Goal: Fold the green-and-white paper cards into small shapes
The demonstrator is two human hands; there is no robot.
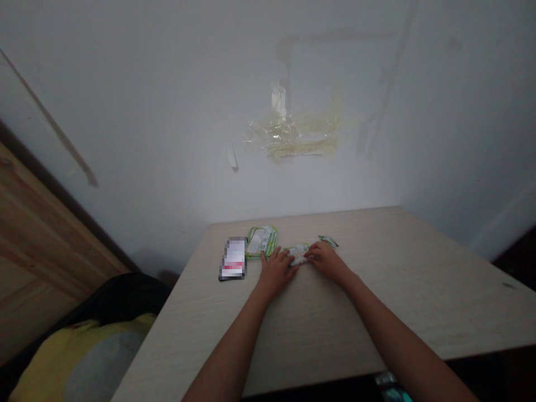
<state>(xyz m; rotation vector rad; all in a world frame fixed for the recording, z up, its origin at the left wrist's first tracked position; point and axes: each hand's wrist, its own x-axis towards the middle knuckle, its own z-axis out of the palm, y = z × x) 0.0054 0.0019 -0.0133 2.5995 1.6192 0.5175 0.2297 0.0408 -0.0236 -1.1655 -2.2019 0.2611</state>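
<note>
A small green-and-white printed packet [298,254] lies on the pale wooden table between my two hands. My left hand [275,273] rests flat with its fingers spread, the fingertips at the packet's left edge. At the right edge of the same packet, the fingers of my right hand [329,261] are pinched together on it. A larger green-and-white packet [262,241] lies just behind my left hand, near its fingertips. Beyond my right hand is a small green piece of wrapper [329,240].
A phone [233,258] with a lit, blurred-out screen lies left of the packets. The table [419,268] meets a white wall [167,111] with old tape marks. A yellow and grey soft item [92,357] sits below, left of the table, near wooden panelling [42,240].
</note>
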